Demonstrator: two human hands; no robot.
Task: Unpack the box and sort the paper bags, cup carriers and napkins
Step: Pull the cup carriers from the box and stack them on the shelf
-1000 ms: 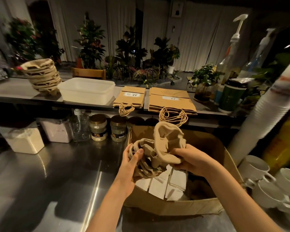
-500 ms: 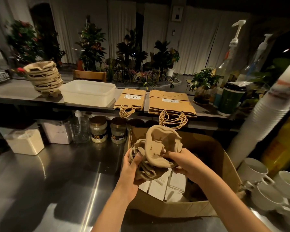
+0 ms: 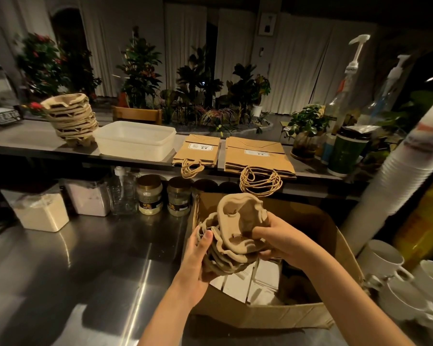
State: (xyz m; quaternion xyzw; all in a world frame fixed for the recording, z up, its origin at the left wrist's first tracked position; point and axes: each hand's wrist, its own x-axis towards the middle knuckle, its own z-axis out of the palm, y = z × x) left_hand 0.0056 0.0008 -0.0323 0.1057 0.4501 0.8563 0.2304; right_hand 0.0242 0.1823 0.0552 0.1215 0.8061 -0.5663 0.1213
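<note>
Over the open cardboard box [image 3: 340, 248] I hold a nested bundle of pulp cup carriers [image 3: 233, 236]. My left hand [image 3: 198, 255] grips its left side, thumb on the rim. My right hand [image 3: 278, 239] pinches the top carrier, which tilts upward. White napkin packs [image 3: 258, 280] stand in the box below. On the upper shelf sit a stack of cup carriers [image 3: 71, 121] at the left, a small pile of paper bags [image 3: 198, 151] and a larger pile of paper bags [image 3: 258, 156].
A white plastic tub [image 3: 135, 139] stands on the shelf between carriers and bags. Jars [image 3: 149, 194] and powder containers [image 3: 41, 212] line the steel counter's back. A tall stack of white cups [image 3: 395, 181] and mugs [image 3: 383, 260] crowd the right.
The top carrier has been pressed lower onto the bundle. My right hand moved slightly left over it, and both hands keep their hold above the box.
</note>
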